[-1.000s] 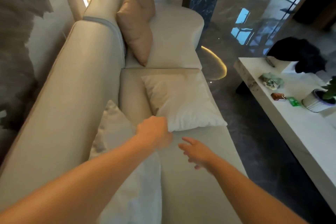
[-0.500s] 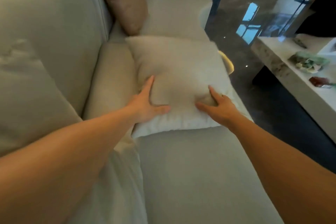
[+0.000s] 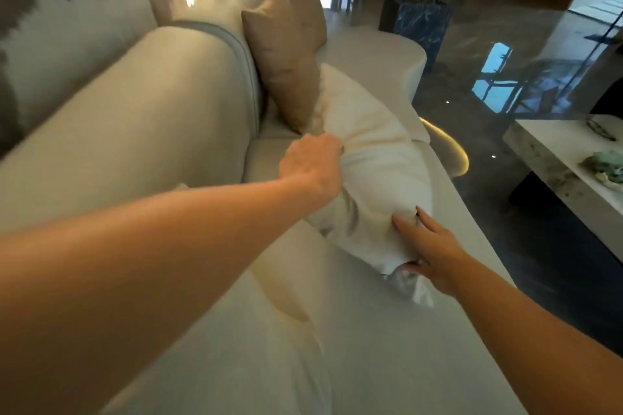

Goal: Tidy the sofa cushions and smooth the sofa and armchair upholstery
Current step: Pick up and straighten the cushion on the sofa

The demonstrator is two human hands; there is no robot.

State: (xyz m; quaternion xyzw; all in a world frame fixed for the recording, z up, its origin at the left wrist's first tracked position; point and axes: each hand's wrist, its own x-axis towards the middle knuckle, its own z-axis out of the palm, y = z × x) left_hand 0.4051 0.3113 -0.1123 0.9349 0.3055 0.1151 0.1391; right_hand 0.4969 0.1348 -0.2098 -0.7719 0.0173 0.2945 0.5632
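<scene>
A white cushion point(image 3: 377, 158) is lifted on edge above the cream sofa seat point(image 3: 387, 340), tilted and bunched. My left hand point(image 3: 312, 167) grips its upper left edge. My right hand point(image 3: 429, 251) pinches its lower corner, fingers pressed into the fabric. Behind it, two tan cushions point(image 3: 286, 54) lean against the sofa backrest point(image 3: 141, 118). Another white cushion point(image 3: 269, 347) lies near me on the seat, partly hidden under my left forearm.
A pale marble coffee table point(image 3: 553, 158) with small objects stands to the right across a dark glossy floor point(image 3: 526, 246). A marble console with a dark base point(image 3: 421, 23) stands beyond the sofa's far end.
The white cushion lay flat on the seat under both palms; now both hands have gripped it and raised it on edge. The view has pulled back and up.
</scene>
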